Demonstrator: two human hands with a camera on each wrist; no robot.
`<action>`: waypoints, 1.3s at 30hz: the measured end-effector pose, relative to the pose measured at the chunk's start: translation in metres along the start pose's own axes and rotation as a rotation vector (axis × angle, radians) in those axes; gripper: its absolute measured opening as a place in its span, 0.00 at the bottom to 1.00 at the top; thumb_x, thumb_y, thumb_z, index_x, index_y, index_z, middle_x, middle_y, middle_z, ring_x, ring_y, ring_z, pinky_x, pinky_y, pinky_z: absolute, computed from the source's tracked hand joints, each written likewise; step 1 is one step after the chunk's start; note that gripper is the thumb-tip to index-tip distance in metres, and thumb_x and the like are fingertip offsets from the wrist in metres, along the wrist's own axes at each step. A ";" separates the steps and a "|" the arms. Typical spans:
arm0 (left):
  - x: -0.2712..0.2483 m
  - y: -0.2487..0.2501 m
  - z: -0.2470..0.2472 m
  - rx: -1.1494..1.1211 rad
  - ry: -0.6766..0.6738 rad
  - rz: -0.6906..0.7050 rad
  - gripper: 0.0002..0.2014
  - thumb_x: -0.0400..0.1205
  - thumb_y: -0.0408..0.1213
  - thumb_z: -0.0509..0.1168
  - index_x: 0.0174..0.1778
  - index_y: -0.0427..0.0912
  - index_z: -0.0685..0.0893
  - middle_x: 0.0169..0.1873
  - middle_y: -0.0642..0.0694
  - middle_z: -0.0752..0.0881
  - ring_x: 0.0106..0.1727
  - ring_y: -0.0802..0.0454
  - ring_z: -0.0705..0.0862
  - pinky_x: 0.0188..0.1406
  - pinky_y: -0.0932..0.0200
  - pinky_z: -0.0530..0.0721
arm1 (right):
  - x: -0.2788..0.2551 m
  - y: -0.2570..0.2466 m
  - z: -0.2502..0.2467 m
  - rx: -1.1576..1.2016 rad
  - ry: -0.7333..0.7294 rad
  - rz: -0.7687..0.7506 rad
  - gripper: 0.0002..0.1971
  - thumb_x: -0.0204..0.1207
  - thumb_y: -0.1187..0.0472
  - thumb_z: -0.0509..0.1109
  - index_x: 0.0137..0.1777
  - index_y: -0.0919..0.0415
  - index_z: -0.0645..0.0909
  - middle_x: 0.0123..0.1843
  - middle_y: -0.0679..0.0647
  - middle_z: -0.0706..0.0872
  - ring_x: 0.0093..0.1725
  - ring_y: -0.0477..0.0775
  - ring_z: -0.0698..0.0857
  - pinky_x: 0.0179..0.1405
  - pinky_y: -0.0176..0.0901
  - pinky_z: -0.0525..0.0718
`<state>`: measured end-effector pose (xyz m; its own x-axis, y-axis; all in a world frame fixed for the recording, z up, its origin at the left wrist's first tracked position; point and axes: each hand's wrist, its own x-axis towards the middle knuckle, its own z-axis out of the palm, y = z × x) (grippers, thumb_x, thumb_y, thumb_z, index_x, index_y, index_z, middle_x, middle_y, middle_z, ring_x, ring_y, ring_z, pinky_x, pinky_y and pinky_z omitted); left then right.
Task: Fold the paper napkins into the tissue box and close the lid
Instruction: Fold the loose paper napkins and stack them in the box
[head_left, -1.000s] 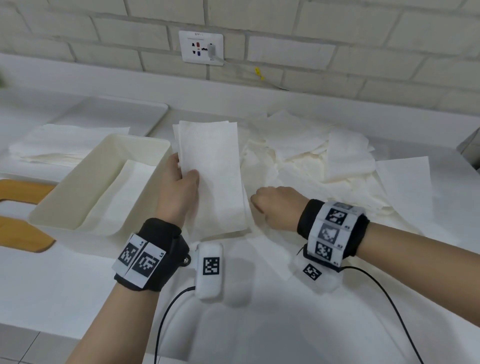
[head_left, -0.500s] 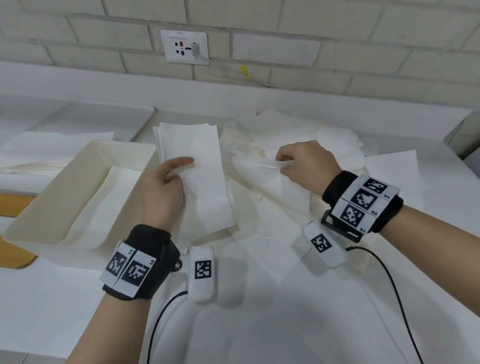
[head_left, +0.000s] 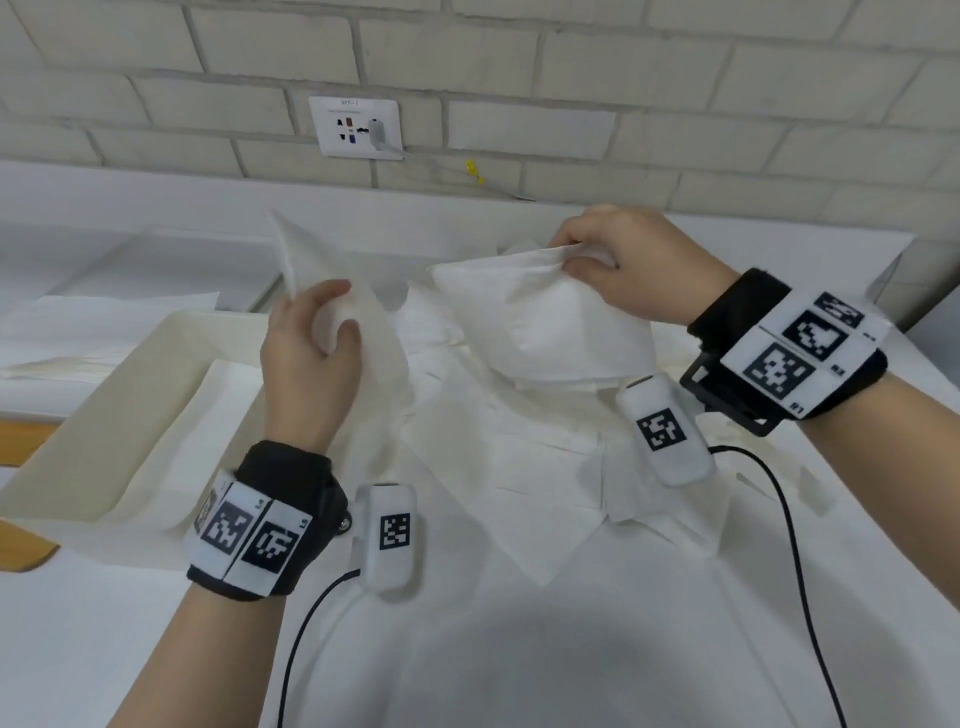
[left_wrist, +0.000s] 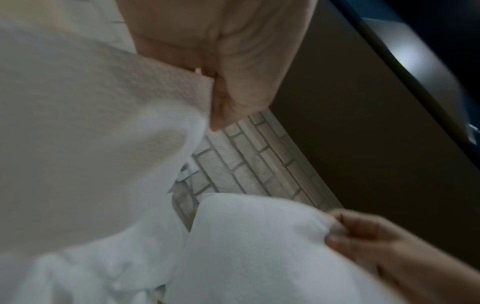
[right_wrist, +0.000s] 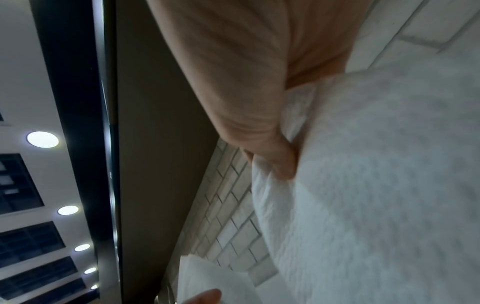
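Note:
My left hand (head_left: 317, 332) grips a folded white napkin (head_left: 374, 364) upright above the right wall of the cream tissue box (head_left: 104, 415); the left wrist view shows the thumb (left_wrist: 233, 82) pressed on that napkin (left_wrist: 91, 133). My right hand (head_left: 613, 260) pinches the top corner of a loose napkin (head_left: 545, 322) and holds it in the air over the pile of napkins (head_left: 519, 467). In the right wrist view that napkin (right_wrist: 376, 174) hangs from the fingers (right_wrist: 272, 160). The box is open, with white paper lying flat inside it.
A white tray (head_left: 249, 291) and a flat sheet of paper (head_left: 104, 317) lie behind the box. A wooden piece (head_left: 21, 545) sticks out at the left edge. The brick wall with a socket (head_left: 356, 124) stands close behind. Cables (head_left: 779, 519) trail from my wrists across the white counter.
My right hand has lifted a loose napkin off the pile, up and to the right. My left hand has raised its folded napkin and tilted it, fingers now curled round it.

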<state>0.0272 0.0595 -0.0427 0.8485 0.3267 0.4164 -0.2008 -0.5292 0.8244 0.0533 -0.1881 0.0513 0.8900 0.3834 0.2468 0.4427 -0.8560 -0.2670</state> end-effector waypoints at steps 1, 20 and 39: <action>0.002 0.007 0.002 0.036 -0.017 0.082 0.16 0.82 0.31 0.64 0.65 0.42 0.81 0.56 0.50 0.75 0.59 0.62 0.73 0.57 0.81 0.64 | 0.001 -0.003 -0.004 0.010 -0.025 -0.039 0.11 0.81 0.67 0.62 0.59 0.63 0.82 0.54 0.57 0.80 0.52 0.51 0.74 0.43 0.31 0.61; 0.012 0.033 0.047 -0.061 -0.723 0.045 0.11 0.73 0.50 0.72 0.40 0.46 0.88 0.38 0.42 0.88 0.40 0.45 0.85 0.41 0.52 0.79 | 0.002 0.012 0.030 0.836 -0.324 0.192 0.07 0.75 0.73 0.69 0.44 0.60 0.79 0.33 0.45 0.83 0.28 0.34 0.81 0.28 0.25 0.76; -0.001 0.025 0.042 -0.460 -0.469 -0.183 0.18 0.76 0.43 0.73 0.38 0.27 0.83 0.33 0.43 0.86 0.38 0.51 0.83 0.43 0.59 0.77 | -0.015 0.024 0.055 1.163 -0.134 0.291 0.12 0.75 0.69 0.69 0.54 0.54 0.81 0.45 0.43 0.90 0.46 0.42 0.89 0.42 0.36 0.86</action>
<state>0.0415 0.0130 -0.0383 0.9903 -0.0495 0.1301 -0.1336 -0.0773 0.9880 0.0562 -0.1953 -0.0105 0.9465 0.3199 -0.0428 -0.0049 -0.1183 -0.9930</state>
